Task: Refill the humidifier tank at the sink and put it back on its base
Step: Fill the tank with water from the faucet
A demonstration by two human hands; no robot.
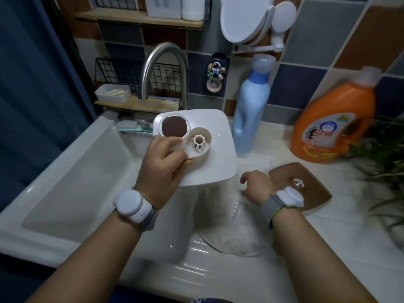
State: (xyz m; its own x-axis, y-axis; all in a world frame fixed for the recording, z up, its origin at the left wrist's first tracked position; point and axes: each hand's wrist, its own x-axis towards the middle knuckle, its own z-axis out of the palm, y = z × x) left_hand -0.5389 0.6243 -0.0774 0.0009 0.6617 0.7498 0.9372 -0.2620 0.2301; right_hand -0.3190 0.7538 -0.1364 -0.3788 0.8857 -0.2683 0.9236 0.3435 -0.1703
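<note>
White counter (pixel 341 226) bears blue bottle (pixel 249 110), orange jug (pixel 332 121), brown board (pixel 306 184)

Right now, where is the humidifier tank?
Head view, centre: the humidifier tank stands inverted on the sink edge below the faucet, left hand on its cap, blue bottle just right.
</note>
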